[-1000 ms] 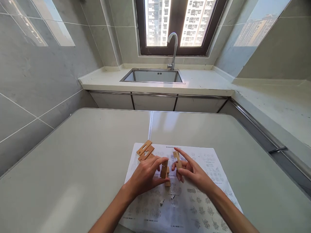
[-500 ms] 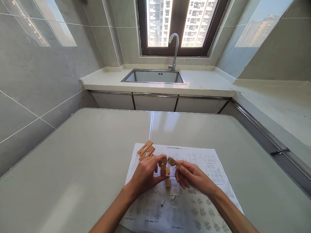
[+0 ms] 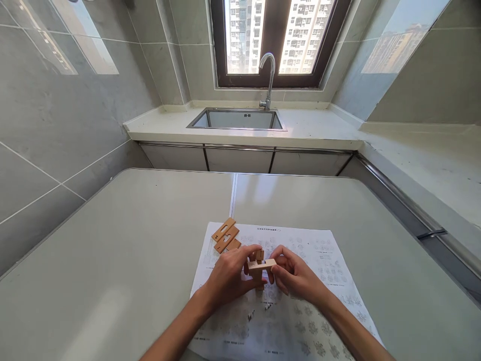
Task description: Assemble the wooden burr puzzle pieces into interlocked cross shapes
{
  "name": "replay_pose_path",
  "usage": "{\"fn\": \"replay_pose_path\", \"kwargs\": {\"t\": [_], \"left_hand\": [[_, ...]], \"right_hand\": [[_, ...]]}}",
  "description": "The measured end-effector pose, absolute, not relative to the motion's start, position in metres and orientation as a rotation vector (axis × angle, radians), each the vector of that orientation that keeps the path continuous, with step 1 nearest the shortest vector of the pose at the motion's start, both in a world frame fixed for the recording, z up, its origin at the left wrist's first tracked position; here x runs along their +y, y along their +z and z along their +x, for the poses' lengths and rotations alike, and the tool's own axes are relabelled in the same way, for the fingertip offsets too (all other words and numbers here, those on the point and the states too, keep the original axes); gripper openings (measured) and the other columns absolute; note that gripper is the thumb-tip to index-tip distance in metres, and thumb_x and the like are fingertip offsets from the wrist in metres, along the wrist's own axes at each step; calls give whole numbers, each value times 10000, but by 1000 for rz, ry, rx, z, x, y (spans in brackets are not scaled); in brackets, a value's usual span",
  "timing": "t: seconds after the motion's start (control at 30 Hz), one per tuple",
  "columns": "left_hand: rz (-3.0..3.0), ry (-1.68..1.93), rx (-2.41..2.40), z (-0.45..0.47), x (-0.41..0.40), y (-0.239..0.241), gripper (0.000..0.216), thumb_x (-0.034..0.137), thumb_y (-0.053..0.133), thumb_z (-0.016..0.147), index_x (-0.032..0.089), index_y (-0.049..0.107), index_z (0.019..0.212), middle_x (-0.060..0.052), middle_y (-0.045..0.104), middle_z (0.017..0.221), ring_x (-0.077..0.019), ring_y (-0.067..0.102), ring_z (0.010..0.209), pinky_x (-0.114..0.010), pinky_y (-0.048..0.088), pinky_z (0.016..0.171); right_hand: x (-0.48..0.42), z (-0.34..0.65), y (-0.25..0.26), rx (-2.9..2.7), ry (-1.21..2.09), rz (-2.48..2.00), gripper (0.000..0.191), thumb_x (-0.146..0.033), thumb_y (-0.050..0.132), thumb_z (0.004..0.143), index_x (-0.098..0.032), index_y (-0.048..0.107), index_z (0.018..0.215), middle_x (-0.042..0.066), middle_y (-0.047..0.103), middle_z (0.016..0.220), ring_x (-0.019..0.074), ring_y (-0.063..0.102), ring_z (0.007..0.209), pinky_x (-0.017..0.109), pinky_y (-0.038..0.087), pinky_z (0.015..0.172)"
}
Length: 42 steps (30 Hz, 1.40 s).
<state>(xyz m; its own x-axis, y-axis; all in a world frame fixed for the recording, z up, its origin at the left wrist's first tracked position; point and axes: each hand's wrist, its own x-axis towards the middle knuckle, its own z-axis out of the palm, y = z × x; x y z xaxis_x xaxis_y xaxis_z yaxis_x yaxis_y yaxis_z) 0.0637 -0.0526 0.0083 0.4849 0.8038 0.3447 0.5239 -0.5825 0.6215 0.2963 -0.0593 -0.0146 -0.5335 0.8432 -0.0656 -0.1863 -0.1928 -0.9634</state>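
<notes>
We are pinching the upright wooden cluster (image 3: 257, 265) in our left hand (image 3: 229, 276) over the instruction sheet (image 3: 311, 281), while our right hand (image 3: 295, 273) is gripping a light crossbar piece (image 3: 263, 264) laid level against it. We are judging it best to be keeping that bar square to its notch and sliding gently, not forcing; spare pieces (image 3: 225, 234) are lying just beyond.

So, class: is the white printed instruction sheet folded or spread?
Spread: the white printed instruction sheet lies flat and open on the table.

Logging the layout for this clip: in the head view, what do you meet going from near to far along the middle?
Printed sheet → both hands, left hand and right hand, on the wooden puzzle pieces → loose wooden pieces → table → sink → faucet → window.
</notes>
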Motion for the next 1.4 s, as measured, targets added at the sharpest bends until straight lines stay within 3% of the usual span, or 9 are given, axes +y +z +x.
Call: {"fn": "replay_pose_path", "kwargs": {"t": [0.37, 0.7, 0.87, 0.97, 1.03, 1.2, 1.4], "left_hand": [[2317, 898, 1097, 69, -55, 12, 470, 308, 781, 878, 260, 521, 1266, 7, 758, 915, -164, 709, 729, -259, 506, 651], [2250, 919, 1051, 68, -59, 9, 515, 344, 823, 861, 277, 543, 1288, -2, 782, 964, -182, 739, 791, -273, 519, 697], [1925, 859, 1088, 69, -57, 12, 686, 389, 874, 813, 271, 526, 1391, 4, 756, 936, -169, 713, 760, -276, 540, 726], [1775, 811, 1086, 70, -54, 19, 448, 483, 848, 824, 210, 678, 1135, 23, 699, 739, -155, 657, 668, -266, 515, 685], [1693, 797, 1075, 70, -53, 23, 359, 512, 802, 862, 181, 698, 955, 8, 683, 707, -143, 622, 639, -258, 495, 656], [1531, 832, 999, 73, -53, 29, 386, 544, 681, 950, 164, 717, 1005, -28, 689, 761, -141, 608, 642, -252, 502, 623], [1582, 821, 1042, 73, -53, 24, 392, 553, 700, 932, 166, 755, 949, -19, 648, 698, -136, 581, 623, -237, 488, 595]], "right_hand": [[-64, 290, -10, -1369, 1749, -940, 434, -587, 746, 924, -217, 518, 934, -22, 673, 685, 91, 495, 495, 223, 361, 489], [-63, 293, -8, -1427, 1745, -951, 401, -565, 730, 941, -224, 521, 909, -54, 584, 628, 99, 464, 496, 228, 308, 488], [-63, 294, -10, -1346, 1720, -902, 364, -526, 692, 986, -231, 491, 916, -44, 616, 657, 95, 456, 497, 235, 300, 497], [-63, 295, -11, -1289, 1702, -852, 336, -505, 666, 1011, -235, 477, 947, -36, 647, 702, 85, 441, 491, 235, 298, 499], [-63, 295, -11, -1275, 1683, -850, 336, -507, 668, 1010, -237, 475, 963, -27, 664, 734, 84, 438, 493, 238, 304, 503], [-62, 293, -8, -1268, 1674, -874, 372, -538, 686, 986, -240, 468, 941, -10, 677, 769, 90, 428, 496, 252, 317, 508], [-63, 294, -13, -1242, 1690, -842, 352, -511, 689, 993, -240, 473, 936, -51, 577, 707, 90, 411, 526, 239, 289, 509]]}}
